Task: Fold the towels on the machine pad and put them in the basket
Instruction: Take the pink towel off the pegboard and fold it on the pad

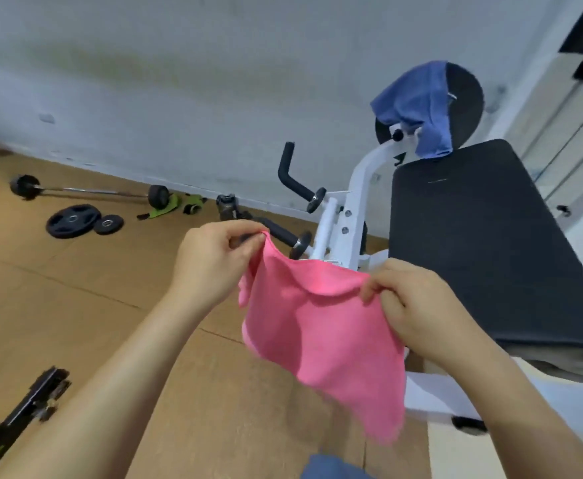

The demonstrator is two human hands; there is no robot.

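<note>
**A:** Where is the pink towel (321, 333) just now?

**B:** Off the pad, hanging in the air at the middle of the view. The left hand (214, 267) pinches its top corner, at eleven o'clock on the cloth. The right hand (417, 305) pinches the top edge at two o'clock. Both are clamped on fabric.

**A:** So how do I fold it well?

**B:** I'd draw the two hands apart first. The top edge sags between them, and a flap looks doubled over near the right hand. Once it's taut, bring corner to corner. Or lay it on the machine pad (483, 243) at three o'clock and smooth it flat there.

**A:** And the blue towel (417, 102)?

**B:** It's draped over the round cushion (466, 95) at one o'clock, untouched. I can't make out the basket from here.
</note>
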